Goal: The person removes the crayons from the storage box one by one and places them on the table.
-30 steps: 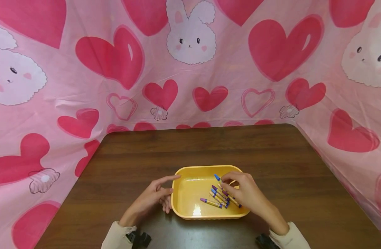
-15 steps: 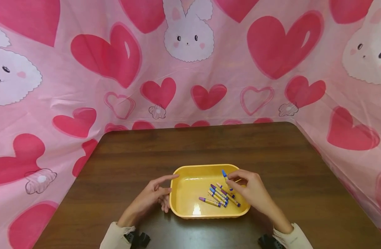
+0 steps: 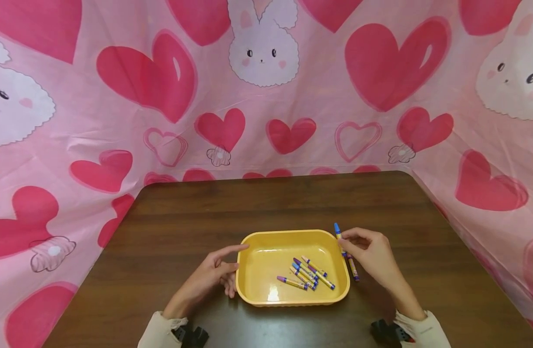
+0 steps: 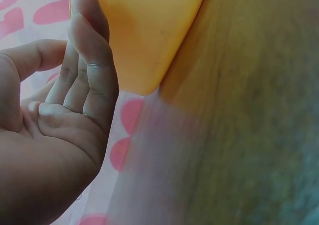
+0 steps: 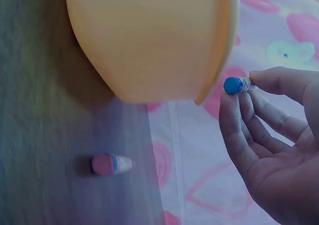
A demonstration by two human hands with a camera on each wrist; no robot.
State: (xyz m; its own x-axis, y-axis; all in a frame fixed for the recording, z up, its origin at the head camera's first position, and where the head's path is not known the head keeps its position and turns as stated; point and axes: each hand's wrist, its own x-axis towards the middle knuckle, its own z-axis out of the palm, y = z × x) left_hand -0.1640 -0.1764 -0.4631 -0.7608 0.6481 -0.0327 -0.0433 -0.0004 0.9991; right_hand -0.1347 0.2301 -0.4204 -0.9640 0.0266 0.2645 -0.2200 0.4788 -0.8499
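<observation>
My right hand (image 3: 375, 253) pinches a blue crayon (image 3: 338, 231) between thumb and fingers, just beyond the right rim of a yellow tray (image 3: 262, 270). In the right wrist view, the blue end of this crayon (image 5: 233, 85) points toward the camera. Below that hand, a second crayon (image 3: 354, 269) lies on the table beside the tray. My left hand (image 3: 207, 275) is at the tray's left side, its index finger reaching over the rim and its thumb near the wall. Several crayons (image 3: 303, 278) lie in a loose pile in the tray's right half.
A dark wooden table (image 3: 197, 212) carries the tray near its front edge. Pink cloth (image 3: 258, 106) with hearts and rabbits hangs behind and along both sides of it.
My right hand has lifted the blue crayon out from over the tray and carried it right, past the rim. The crayon on the table has come into sight. My left hand stays in place.
</observation>
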